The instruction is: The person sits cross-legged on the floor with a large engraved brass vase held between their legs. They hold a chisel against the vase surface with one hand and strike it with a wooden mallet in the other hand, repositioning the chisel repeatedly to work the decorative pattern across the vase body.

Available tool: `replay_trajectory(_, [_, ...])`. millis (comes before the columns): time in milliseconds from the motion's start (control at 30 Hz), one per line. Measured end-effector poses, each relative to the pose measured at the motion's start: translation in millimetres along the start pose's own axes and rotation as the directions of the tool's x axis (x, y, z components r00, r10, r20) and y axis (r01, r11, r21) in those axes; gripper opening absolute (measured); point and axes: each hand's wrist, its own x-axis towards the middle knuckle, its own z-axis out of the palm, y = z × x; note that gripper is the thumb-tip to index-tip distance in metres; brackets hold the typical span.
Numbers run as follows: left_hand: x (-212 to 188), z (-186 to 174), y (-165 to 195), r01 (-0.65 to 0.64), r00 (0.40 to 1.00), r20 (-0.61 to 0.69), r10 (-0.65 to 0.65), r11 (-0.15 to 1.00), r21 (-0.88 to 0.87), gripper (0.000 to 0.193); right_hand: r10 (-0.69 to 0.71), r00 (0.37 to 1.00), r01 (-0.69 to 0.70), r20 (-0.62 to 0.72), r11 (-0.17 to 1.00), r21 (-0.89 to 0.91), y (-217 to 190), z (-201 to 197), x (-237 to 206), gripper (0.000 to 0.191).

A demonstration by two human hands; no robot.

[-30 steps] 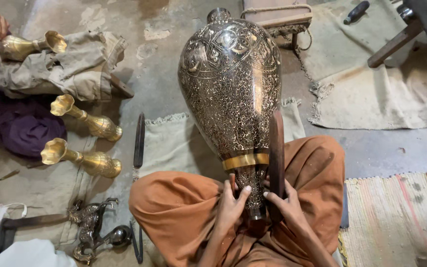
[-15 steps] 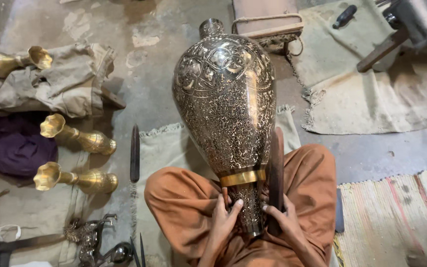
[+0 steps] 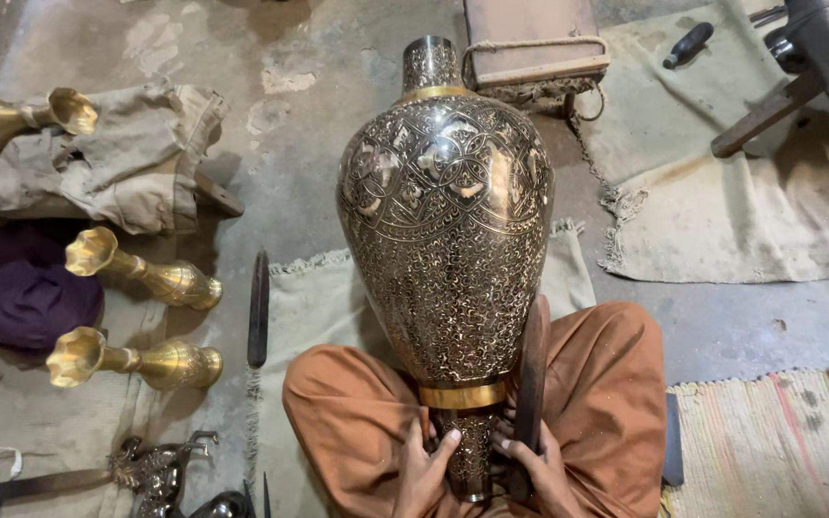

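Observation:
A large engraved metal vase (image 3: 445, 240) with brass bands lies across my lap, its neck pointing away from me and its foot toward me. My left hand (image 3: 421, 475) grips the left side of the foot. My right hand (image 3: 537, 470) holds the right side of the foot, next to a dark wooden stick (image 3: 532, 374) that stands against the vase; whether the hand grips the stick too I cannot tell. My legs, in orange trousers (image 3: 338, 422), are crossed under the vase.
Three small brass vases (image 3: 141, 273) lie at the left, one on a folded cloth (image 3: 136, 168). A long dark tool (image 3: 258, 307) rests on the sack mat. A wooden block (image 3: 530, 38) sits beyond the vase; a striped rug (image 3: 779, 441) at right.
The view has shifted, so the vase sits further right and lower in frame. Both hands stay on the vase's foot, with the stick still beside it.

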Motion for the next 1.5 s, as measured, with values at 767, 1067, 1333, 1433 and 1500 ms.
replay_trajectory(767, [36.5,-77.5,18.7,0.065,0.931,-0.299,0.21,0.71,0.701,0.034,0.002,0.995,-0.027,-0.104,0.971,-0.237,-21.8,-54.4,5.1,0.036])
replay_trajectory(1067, [55.4,-40.7,77.0,-0.739,0.657,-0.059,0.752,0.657,0.15,0.024,-0.519,0.847,0.523,0.117,0.774,-0.357,-85.0,-124.8,18.0,0.044])
replay_trajectory(1333, [68.6,-4.2,121.3,-0.606,0.789,0.024,0.614,0.784,-0.138,0.018,-0.206,0.978,0.188,0.02,0.843,-0.504,-94.4,-163.5,16.4,0.044])
replay_trajectory(1433, [68.1,1.6,121.9,-0.599,0.793,0.056,0.607,0.793,-0.106,0.016,-0.344,0.936,0.343,0.072,0.85,-0.4,-94.0,-172.2,17.9,0.058])
replay_trajectory(1500, [70.9,3.8,118.4,-0.641,0.765,0.054,0.642,0.767,-0.037,0.016,-0.341,0.936,0.345,0.09,0.833,-0.433,-93.9,-174.8,19.8,0.06])
